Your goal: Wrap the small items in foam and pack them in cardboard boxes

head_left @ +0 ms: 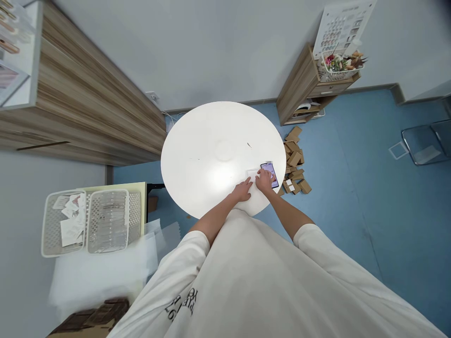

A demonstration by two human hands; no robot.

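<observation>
My left hand [243,190] rests on the round white table [197,141] near its front edge. Its fingers are stretched out, with the tips at the lower left of a flat white piece [251,174]. The white piece hardly stands out from the tabletop, so its kind is unclear. My right hand [264,180] is at the right end of this piece, its fingers bent and closed at the edge. A phone [274,180] with a lit purple screen lies just right of and partly under my right hand. A small dark mark or scrap [249,144] shows farther back on the table.
Small cardboard boxes [295,159] lie piled on the floor right of the table. A wooden cabinet [299,84] with a flower basket [340,65] stands behind them. White baskets [107,220] with packets are at left, below a tall wood-grain cabinet [98,89]. A chair [423,143] stands far right.
</observation>
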